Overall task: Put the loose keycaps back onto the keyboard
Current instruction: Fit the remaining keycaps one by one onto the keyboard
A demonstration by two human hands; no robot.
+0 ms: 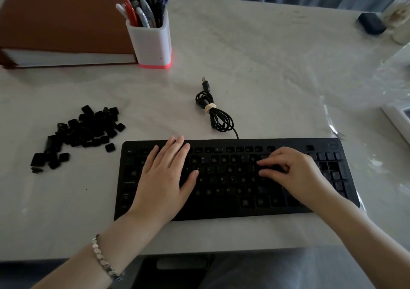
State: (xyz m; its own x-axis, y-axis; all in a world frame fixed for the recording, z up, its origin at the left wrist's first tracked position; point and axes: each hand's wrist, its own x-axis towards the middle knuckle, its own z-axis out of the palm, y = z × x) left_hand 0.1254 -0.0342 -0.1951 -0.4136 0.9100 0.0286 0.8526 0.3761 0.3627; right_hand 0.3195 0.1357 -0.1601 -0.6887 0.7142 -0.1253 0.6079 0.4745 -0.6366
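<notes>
The black keyboard (221, 208) lies on the white table (266, 66) at the 6 o'clock edge, nearest the person. Its long axis runs from 9 to 3 o'clock, with the right end tipped slightly nearer. The function row faces 12 o'clock. Many key sockets are bare, chiefly on the left part and in the bottom row.

The left hand (164, 177) lies flat on the left half of the keyboard, fingers straight and pointing toward 1 o'clock, holding nothing. A metal bracelet (104, 260) circles that wrist. The right hand (295, 173) rests over the right part of the letter block, fingers curled, with forefinger and thumb tips close together and pointing toward 9 o'clock. Whether a keycap sits between them cannot be told against the black keys.

The loose keycaps (79, 131) sit in a heap at 10 o'clock from the keyboard, just beside its left end. The keyboard's cable (213, 113), bundled with a band, lies at 12 o'clock, its plug (205, 84) pointing away. A pen holder (153, 42) and a brown book (62, 22) stand at 11 o'clock.
</notes>
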